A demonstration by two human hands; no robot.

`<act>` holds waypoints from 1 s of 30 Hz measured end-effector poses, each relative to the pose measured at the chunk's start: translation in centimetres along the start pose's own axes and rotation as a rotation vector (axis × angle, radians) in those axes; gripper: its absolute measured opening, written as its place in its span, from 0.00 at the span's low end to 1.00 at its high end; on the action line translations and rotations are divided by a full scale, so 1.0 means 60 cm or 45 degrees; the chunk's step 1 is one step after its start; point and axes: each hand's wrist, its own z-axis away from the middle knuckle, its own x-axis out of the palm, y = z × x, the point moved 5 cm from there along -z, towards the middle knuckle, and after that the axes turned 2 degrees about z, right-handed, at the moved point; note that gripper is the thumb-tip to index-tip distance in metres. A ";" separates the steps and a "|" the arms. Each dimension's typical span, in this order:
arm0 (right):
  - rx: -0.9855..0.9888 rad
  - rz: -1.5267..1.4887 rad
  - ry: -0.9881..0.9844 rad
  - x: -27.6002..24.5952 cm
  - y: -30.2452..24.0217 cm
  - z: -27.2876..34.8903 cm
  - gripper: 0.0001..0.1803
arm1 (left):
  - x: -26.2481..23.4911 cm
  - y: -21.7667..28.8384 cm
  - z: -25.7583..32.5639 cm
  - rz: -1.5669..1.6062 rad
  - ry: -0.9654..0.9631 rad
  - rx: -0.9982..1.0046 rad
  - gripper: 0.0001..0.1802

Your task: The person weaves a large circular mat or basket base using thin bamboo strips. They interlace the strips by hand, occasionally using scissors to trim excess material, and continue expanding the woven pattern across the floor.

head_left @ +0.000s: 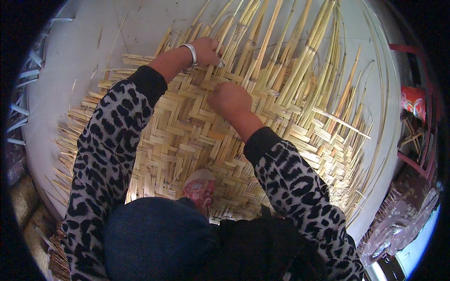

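A mat of split reed (173, 136), woven in a diagonal pattern, lies spread on the floor below me. At its far edge my left hand (205, 52), with a silver bangle at the wrist, curls its fingers round a reed strip (228, 35). Something small and silvery shows at its fingertips. Nearer to me, my right hand (230, 103) is closed like a fist, low over the woven part. Whatever its fingers hold is hidden beneath them. Long unwoven strips (307, 51) fan out beyond both hands.
My shoe (199, 188), red and patterned, rests on the mat. Pale smooth floor (70, 37) surrounds the mat, with stray strips on it. At the right stand a dark red frame (415, 161) and a patterned cloth (396, 215); pale metal bars (19, 110) line the left.
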 end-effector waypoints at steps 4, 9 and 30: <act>-0.009 0.041 -0.015 0.000 0.000 0.003 0.16 | -0.002 -0.011 -0.015 -0.248 0.043 -0.031 0.21; -0.030 0.034 0.036 -0.007 0.003 0.008 0.17 | 0.003 -0.030 -0.004 0.384 -0.062 -0.031 0.17; -0.394 -0.110 0.124 -0.004 0.146 0.229 0.10 | 0.022 0.060 0.036 -0.213 0.108 -0.293 0.36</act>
